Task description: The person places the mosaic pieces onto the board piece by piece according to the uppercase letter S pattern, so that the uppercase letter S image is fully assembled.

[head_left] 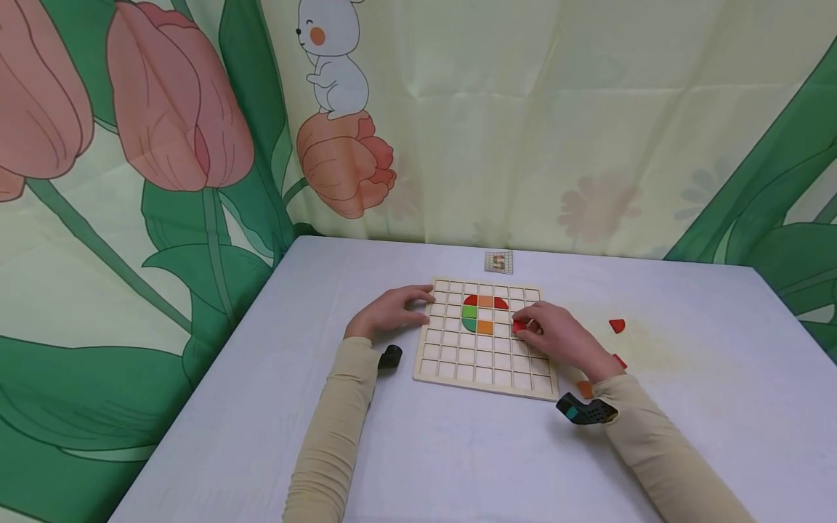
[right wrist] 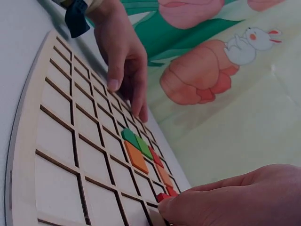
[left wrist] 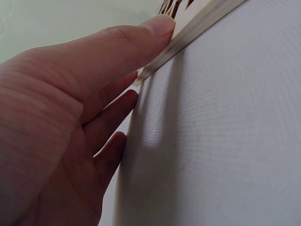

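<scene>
A wooden grid board (head_left: 474, 385) lies on the white table. My left hand (head_left: 390, 311) touches the board's left edge, its thumb (left wrist: 162, 26) at the rim and the other fingers extended alongside. With thumb and fingertips, my right hand (head_left: 559, 333) pinches a red piece (head_left: 519, 326) over the right-hand part of the grid; the fingers partly hide it. Set in cells near the upper middle are a red rounded piece (head_left: 471, 300), a light orange square (head_left: 486, 301), another red rounded piece (head_left: 500, 303), a light green square (head_left: 469, 311), a dark green rounded piece (head_left: 469, 325) and an orange square (head_left: 484, 327).
Behind the board lies a small pattern card (head_left: 499, 262) with an S-like figure. Right of the board are a loose red rounded piece (head_left: 617, 326), a red piece (head_left: 620, 360) partly behind the wrist, and an orange piece (head_left: 585, 389). A printed curtain (head_left: 490, 145) hangs beyond the table.
</scene>
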Available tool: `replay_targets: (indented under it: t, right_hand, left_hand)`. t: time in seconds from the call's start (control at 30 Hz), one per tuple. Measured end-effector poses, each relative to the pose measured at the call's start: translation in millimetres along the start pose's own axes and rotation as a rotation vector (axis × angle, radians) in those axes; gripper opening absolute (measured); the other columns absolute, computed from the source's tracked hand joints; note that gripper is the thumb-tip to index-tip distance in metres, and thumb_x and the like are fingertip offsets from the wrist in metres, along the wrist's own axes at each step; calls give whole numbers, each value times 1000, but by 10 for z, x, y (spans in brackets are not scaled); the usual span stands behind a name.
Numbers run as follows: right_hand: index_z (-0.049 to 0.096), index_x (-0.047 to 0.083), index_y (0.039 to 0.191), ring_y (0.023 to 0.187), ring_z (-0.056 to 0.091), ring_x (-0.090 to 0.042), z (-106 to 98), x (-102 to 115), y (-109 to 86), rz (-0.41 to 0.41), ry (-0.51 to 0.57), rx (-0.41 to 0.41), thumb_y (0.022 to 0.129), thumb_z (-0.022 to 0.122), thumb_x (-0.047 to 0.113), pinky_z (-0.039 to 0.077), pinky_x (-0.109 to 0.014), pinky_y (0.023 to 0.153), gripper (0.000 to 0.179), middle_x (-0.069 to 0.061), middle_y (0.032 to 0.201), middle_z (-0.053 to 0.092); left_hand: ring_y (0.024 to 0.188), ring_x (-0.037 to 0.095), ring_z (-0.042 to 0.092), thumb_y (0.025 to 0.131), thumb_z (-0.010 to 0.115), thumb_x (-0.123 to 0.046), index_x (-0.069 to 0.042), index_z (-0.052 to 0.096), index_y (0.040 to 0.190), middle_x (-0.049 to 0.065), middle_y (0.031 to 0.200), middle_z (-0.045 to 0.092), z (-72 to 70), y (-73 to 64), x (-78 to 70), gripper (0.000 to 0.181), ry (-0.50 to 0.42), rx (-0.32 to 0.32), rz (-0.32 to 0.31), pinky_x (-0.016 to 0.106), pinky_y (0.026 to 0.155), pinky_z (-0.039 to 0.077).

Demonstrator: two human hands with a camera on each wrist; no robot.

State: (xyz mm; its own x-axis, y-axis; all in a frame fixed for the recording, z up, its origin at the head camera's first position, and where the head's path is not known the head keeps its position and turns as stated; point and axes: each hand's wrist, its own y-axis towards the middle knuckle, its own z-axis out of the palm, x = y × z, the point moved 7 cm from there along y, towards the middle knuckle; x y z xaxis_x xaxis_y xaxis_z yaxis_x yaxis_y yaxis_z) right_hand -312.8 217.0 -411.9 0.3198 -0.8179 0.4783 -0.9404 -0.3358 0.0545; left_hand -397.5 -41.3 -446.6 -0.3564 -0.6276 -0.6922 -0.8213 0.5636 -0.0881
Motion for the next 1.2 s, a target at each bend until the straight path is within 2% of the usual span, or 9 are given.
replay_targets:
  t: [0.17,0.43,0.73,1.2]
  right_hand:
    - [69,0,112,83,55,-20,84,85,89,-41,-32,7,88,71,10,52,-34,74,25,-9,100,64]
    - [69,1,113,83,56,-19,159,187,183,-56,-63,29,88,73,13,52,-35,75,28,-7,97,64]
    - [71,2,105,86,59,-21,165,204,185,-50,-52,31,87,72,12,54,-38,78,20,-6,93,63]
    - [71,1,104,86,59,-21,161,191,189,-51,-57,27,87,70,10,53,-39,77,19,-6,93,64]
  left_hand:
    - [144,14,28,88,75,-22,-15,63,130,-8,154,39,2,3,-3,44,8,6,-4,34,116,25]
    - [144,13,28,88,74,-22,-15,63,130,-8,153,39,-3,-3,-20,44,3,9,-7,33,116,25]
    - [144,13,28,88,74,-21,-15,63,130,-8,153,39,-5,-12,-20,44,2,6,-9,32,116,25]
    - [144,12,28,88,74,-21,-15,63,129,-9,153,39,4,1,-3,43,-4,1,-4,33,116,25]
